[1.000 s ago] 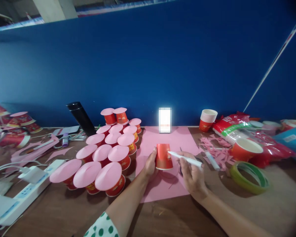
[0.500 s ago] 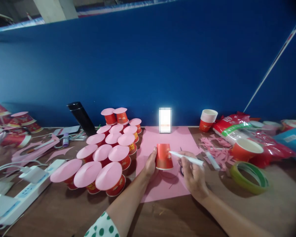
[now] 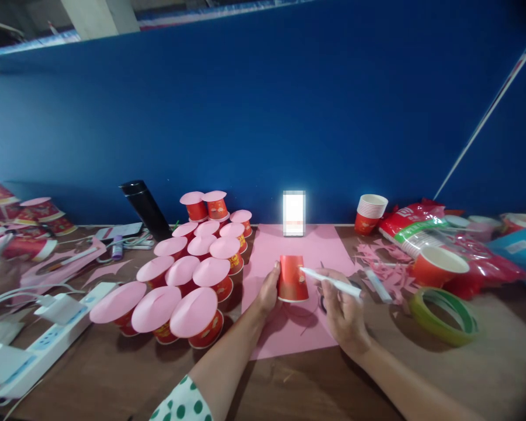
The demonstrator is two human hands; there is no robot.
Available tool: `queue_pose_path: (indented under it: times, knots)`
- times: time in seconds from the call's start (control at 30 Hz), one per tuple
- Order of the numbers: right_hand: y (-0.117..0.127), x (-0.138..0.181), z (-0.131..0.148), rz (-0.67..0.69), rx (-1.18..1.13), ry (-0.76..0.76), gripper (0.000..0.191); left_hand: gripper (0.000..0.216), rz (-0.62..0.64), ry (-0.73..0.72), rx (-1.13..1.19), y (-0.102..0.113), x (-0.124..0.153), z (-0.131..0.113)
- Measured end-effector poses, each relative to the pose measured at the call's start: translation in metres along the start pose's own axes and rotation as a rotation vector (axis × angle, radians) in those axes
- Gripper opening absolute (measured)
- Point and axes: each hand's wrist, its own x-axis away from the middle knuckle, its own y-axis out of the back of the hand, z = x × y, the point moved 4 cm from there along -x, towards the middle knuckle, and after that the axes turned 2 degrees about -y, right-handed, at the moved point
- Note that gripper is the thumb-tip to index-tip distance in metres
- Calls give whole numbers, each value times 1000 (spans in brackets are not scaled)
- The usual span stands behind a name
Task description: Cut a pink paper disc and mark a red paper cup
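A red paper cup (image 3: 293, 280), upside down, is held at its left side by my left hand (image 3: 269, 289). My right hand (image 3: 342, 310) grips a white pen (image 3: 339, 283) whose tip points left and meets or nearly meets the cup's right side; I cannot tell if it touches. Beneath both hands lies a sheet of pink paper (image 3: 267, 345). A dark round-handled tool, perhaps scissors, is partly hidden behind my right hand. To the left stand several upturned red cups topped with pink paper discs (image 3: 195, 313).
A white power strip (image 3: 48, 339) and a black bottle (image 3: 144, 207) are on the left. To the right are stacked cups (image 3: 369, 213), pink scraps (image 3: 390, 266), a roll of tape (image 3: 421, 318) and a red bag (image 3: 414, 219). Another person's hand (image 3: 2, 278) shows at far left.
Very little differs. The pen tip has shifted very slightly against the cup, while both hands stay in nearly the same place.
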Motion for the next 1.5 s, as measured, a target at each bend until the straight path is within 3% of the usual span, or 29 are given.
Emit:
queue_pose_path:
  times: [0.37, 0.87, 1.1, 1.5]
  knots:
    - [2, -4, 12, -4, 72, 44, 22, 61, 5, 5, -6, -2, 1, -1]
    - [0, 0, 3, 33, -11, -44, 23, 61, -15, 58, 9, -1, 2, 1]
    - [2, -1, 12, 12, 41, 37, 23, 61, 26, 48, 58, 0, 0, 3]
    - [1, -3, 13, 13, 89, 49, 22, 59, -10, 53, 42, -1, 1, 2]
